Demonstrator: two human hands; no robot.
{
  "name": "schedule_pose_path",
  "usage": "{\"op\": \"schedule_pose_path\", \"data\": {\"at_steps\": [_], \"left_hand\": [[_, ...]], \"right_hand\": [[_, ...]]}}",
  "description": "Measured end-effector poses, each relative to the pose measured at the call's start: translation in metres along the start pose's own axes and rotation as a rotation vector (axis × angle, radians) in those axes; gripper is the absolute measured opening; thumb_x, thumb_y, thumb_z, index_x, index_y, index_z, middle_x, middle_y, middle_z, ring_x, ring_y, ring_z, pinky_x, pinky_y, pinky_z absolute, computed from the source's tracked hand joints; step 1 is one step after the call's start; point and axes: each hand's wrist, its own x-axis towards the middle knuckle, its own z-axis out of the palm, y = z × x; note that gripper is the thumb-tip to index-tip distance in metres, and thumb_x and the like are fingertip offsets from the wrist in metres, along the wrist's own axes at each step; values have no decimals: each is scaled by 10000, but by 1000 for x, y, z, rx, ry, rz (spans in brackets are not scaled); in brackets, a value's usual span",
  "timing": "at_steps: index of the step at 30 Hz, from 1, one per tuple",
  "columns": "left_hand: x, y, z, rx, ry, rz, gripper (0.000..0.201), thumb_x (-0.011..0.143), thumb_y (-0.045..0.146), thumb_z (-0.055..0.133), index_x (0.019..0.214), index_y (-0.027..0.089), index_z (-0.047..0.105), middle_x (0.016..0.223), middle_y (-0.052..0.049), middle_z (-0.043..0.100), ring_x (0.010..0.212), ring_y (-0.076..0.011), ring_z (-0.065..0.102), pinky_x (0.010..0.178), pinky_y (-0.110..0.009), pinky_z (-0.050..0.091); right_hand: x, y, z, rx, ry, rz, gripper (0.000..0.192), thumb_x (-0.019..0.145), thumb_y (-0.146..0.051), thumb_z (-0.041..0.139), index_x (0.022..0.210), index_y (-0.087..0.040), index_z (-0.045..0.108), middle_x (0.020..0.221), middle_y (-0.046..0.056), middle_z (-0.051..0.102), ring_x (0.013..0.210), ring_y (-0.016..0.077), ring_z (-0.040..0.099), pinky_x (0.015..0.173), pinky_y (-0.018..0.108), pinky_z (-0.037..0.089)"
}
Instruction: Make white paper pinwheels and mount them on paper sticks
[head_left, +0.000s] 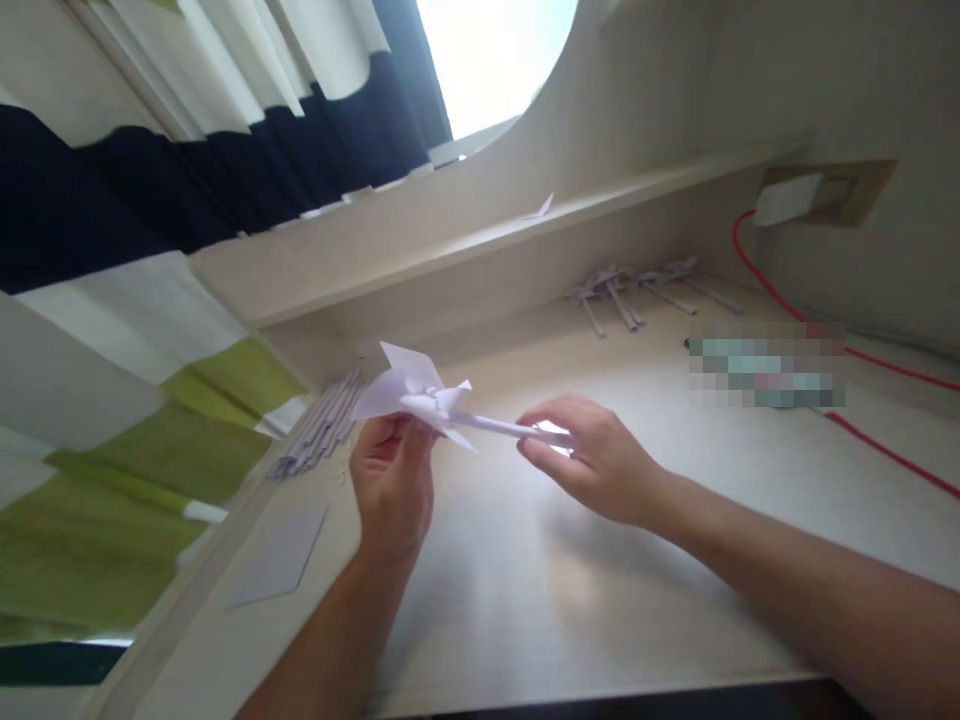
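White paper pinwheel (pixel 429 402) is held up above the table (pixel 510 620), head to the left, stick (pixel 491 427) running right. Left hand (pixel 395 485): fingers pinching it from below, right under the blades; exact contact hidden by the paper. Right hand (pixel 604 455): thumb and fingers closed on the stick near its far end. Left side of table: row of rolled paper sticks (pixel 319 425), with a flat paper sheet (pixel 279 555) nearer the camera. Back right: several more pinwheels (pixel 619 285) lying below the shelf (pixel 450 262). Red cable (pixel 892 450) on the right, beside a pixelated item.
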Motion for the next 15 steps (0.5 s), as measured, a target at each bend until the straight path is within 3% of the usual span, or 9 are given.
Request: {"op": "schedule_pose_path", "data": {"at_steps": [2, 4, 8, 11, 15], "left_hand": [[7, 2, -5, -92, -26, -98, 204, 746, 326, 914, 863, 211, 793, 881, -13, 755, 741, -117, 669, 704, -243, 589], [14, 2, -11, -134, -37, -166, 229, 719, 343, 930, 860, 222, 797, 885, -6, 753, 742, -114, 654, 717, -251, 589], [26, -1, -23, -159, -56, -247, 289, 637, 383, 968, 826, 248, 797, 845, 22, 747, 728, -105, 647, 723, -250, 575], [31, -4, -30, -137, -89, -293, 324, 607, 434, 966, 772, 228, 778, 740, 11, 724, 685, -121, 643, 715, -276, 568], [33, -17, -36, -34, -128, -344, 313, 688, 468, 886, 759, 195, 749, 711, -20, 706, 682, -140, 636, 709, -293, 542]], "right_hand": [[0, 5, 3, 60, -196, 106, 228, 1000, -345, 597, 899, -202, 743, 807, 23, 729, 737, 182, 640, 689, 307, 455], [-1, 9, 5, 124, -271, 172, 297, 1025, -395, 561, 883, -201, 735, 735, 6, 688, 657, 156, 596, 630, 281, 418], [-5, 11, 8, 214, -285, 213, 390, 1049, -497, 508, 961, -190, 731, 695, 7, 659, 624, 154, 585, 600, 273, 400], [-7, 6, 12, 94, -281, 189, 396, 1064, -486, 470, 938, -196, 708, 680, 4, 624, 623, 159, 562, 617, 278, 398], [-6, -1, 18, -68, -278, 173, 374, 1081, -460, 402, 1035, -215, 682, 805, 28, 671, 727, 189, 615, 699, 292, 418]]}}
